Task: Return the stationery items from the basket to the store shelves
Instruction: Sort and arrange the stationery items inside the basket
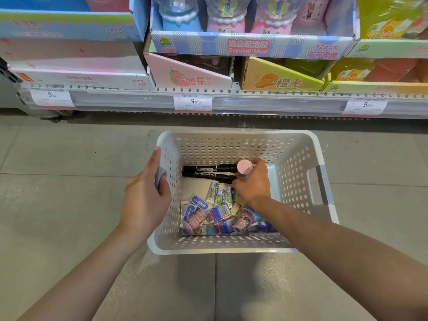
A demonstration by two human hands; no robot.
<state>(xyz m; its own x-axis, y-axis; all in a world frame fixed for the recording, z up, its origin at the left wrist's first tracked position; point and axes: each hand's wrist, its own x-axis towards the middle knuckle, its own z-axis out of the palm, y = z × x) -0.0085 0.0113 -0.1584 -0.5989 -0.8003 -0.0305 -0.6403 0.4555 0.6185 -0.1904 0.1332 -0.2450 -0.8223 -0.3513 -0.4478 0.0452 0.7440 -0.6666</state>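
A white perforated basket [296,163] stands on the floor in front of the shelves. My left hand [148,193] grips its grey left handle. Inside the basket, my right hand [253,181] holds a pink-capped bottle [244,167] upright. Two black permanent markers [208,172] lie side by side at the far end of the basket. Several small erasers [217,195] and two pink-lidded cups [193,220] fill the near part. My right forearm hides some of the items.
The bottom shelf [254,103] carries price tags reading 9.90. On it sit display boxes: a blue Crystal Mud box [250,46], a pink box [185,75] and a yellow box [278,77]. Grey tiled floor [69,170] surrounds the basket.
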